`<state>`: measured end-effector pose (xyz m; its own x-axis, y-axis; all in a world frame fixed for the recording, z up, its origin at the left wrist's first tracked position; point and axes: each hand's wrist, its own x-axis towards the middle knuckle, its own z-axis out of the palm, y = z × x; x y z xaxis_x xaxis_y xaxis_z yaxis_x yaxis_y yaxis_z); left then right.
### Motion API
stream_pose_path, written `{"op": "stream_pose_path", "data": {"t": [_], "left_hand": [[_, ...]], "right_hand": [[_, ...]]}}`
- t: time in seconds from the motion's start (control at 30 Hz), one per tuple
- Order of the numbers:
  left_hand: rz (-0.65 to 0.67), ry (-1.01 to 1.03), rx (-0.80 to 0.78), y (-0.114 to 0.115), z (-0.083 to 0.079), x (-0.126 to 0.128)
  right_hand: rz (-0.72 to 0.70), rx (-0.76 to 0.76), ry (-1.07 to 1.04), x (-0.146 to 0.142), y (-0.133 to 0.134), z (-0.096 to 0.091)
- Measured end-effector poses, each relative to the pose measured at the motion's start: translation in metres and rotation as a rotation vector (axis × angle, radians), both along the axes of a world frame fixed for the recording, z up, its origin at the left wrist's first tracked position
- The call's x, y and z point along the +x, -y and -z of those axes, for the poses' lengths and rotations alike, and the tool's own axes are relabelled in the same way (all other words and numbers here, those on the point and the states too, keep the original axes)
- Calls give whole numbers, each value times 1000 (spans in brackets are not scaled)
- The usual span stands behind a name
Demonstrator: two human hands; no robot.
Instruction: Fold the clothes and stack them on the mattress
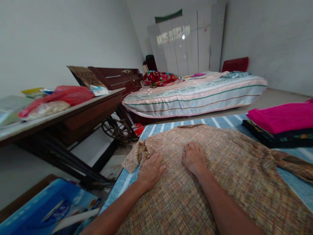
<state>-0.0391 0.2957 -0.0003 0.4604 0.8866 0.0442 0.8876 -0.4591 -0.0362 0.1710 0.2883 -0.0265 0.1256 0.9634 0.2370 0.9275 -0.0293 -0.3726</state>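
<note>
A tan checked shirt (178, 192) lies spread out on a blue-and-white striped cloth (221, 122). Its collar edge faces the far side, one sleeve stretches out to the right, and the other is bunched up at the left. My left hand (152, 169) rests flat on the fabric beside that bunched sleeve, fingers stretched out. On the upper middle of the shirt lies my right hand (195, 158), palm down, its fingers a little bent and pressing on the cloth. Neither hand grips anything.
Folded clothes with a bright pink piece (281, 118) on top are stacked at the right. A sewing-machine table (97, 102) holding a red plastic bag (70, 94) stands at the left, above a blue package (49, 205). Beyond is a bed (193, 98).
</note>
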Motion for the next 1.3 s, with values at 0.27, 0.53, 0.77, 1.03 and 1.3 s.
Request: {"op": "stream_pose_path", "data": {"t": [0.27, 0.53, 0.77, 1.03, 1.3], "left_hand": [[59, 89, 134, -29, -19, 38], [-258, -47, 59, -115, -8, 83], [-269, -63, 99, -133, -3, 78], [-154, -17, 140, -129, -6, 82], [78, 60, -20, -120, 10, 87]], "right_hand": [[-1, -1, -13, 0, -2, 3], [7, 30, -2, 0, -5, 6], [10, 35, 1, 0, -4, 6], [12, 39, 30, 0, -6, 9], [6, 17, 32, 3, -5, 8]]}}
